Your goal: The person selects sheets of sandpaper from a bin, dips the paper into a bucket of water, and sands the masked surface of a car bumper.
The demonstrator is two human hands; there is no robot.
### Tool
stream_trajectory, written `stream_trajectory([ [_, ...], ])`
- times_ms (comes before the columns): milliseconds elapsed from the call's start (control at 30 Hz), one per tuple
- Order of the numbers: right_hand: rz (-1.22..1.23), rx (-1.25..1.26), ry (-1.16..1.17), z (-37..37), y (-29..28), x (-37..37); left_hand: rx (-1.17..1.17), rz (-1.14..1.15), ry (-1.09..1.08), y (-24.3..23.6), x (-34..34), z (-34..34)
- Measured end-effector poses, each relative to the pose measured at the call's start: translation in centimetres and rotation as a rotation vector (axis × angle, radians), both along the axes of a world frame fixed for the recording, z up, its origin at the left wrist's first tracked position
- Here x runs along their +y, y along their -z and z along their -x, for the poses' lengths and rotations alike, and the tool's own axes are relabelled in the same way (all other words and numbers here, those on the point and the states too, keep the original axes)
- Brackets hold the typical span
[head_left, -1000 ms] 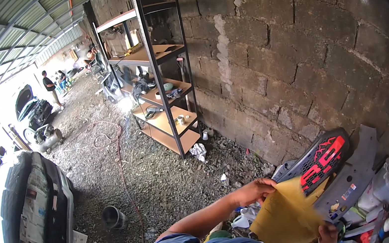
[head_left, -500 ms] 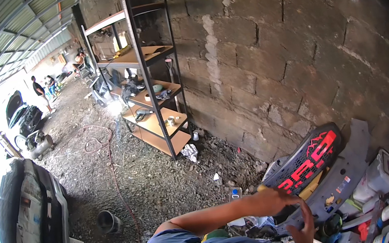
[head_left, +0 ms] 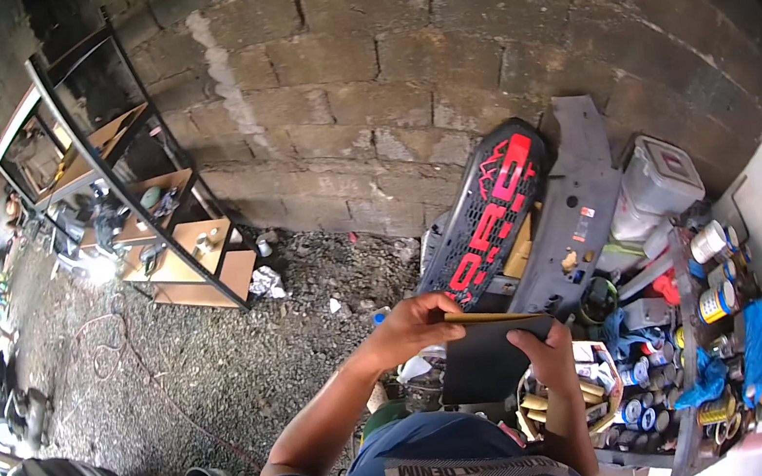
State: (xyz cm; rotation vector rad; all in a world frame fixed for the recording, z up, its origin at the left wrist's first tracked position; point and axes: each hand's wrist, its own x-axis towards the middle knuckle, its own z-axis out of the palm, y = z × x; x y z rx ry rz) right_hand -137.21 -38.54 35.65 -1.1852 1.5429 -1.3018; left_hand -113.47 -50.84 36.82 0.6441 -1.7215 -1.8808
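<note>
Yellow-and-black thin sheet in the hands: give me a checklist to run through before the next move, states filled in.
1. Left hand gripping the yellow-and-black thin sheet: ok.
2. Right hand gripping it too: ok.
3. Sheet opened flat: not ok; it is bent, yellow showing along the top edge.
4. Sheet's hidden side undamaged: cannot tell.
5. Sheet clear of the black honeycomb grille with red lettering: cannot tell; depth is unclear.

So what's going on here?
Someone in a blue shirt is holding a dark sheet with yellow showing along its top edge. The left hand grips its upper left corner; the right hand pinches its right side. Beyond, a black grille with red letters stands beside a grey panel, near the block wall. Cans crowd the right.
</note>
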Motion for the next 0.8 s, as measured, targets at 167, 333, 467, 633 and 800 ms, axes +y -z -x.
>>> stream_trajectory([
  [167,0.063,-0.269,-0.006,-1.1,-1.0,-0.6,0.284,-0.206,-0.261,2.3,1.3,2.2],
  [333,0.116,-0.335,0.05,-1.0,-0.9,-0.6,0.245,-0.076,-0.358,0.9,2.1,3.3],
  [467,0.137,-0.355,0.073,-1.3,-1.1,-0.6,0.161,-0.015,-0.389,1.0,1.7,3.5],
  [633,0.123,-0.346,0.099,-0.6,-0.6,-0.7,0.133,-0.027,-0.369,1.0,1.3,4.1],
  [800,0.121,-0.351,0.069,-0.6,-0.7,-0.5,0.137,0.08,-0.473,1.2,1.4,5.0],
])
